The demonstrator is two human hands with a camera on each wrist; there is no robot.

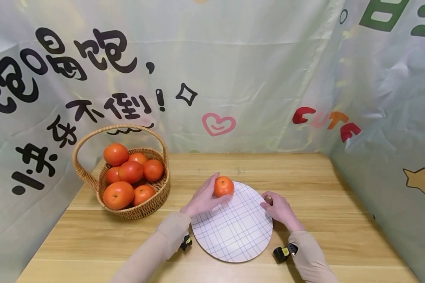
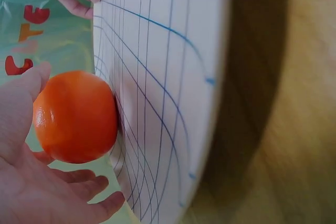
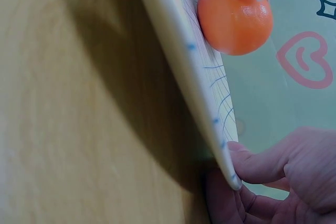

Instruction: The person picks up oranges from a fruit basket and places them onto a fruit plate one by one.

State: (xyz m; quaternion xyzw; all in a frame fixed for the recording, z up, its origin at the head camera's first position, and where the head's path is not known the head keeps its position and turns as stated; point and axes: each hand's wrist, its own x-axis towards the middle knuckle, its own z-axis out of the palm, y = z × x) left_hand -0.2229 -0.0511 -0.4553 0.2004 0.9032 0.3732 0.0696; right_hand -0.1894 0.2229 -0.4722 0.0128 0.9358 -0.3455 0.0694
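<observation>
A smooth, round orange fruit [image 1: 224, 186] sits at the far left part of a round white board [image 1: 235, 232] with blue crossing lines. Around the fruit's left side, my left hand [image 1: 203, 198] holds it, thumb on the near side and fingers on the far side. The lower fingers fan out in the left wrist view. My right hand [image 1: 278, 208] pinches the board's right edge, thumb [image 3: 252, 163] above and fingers underneath. Both wrist views show the board's rim raised over the wooden table, with a shadow below.
A wicker basket [image 1: 146, 208] with a tall arched handle stands at the left with several orange fruits [image 1: 119, 195] in it. Printed cloth [image 1: 262, 78] walls in the wooden table [image 1: 297, 173] at the back and sides.
</observation>
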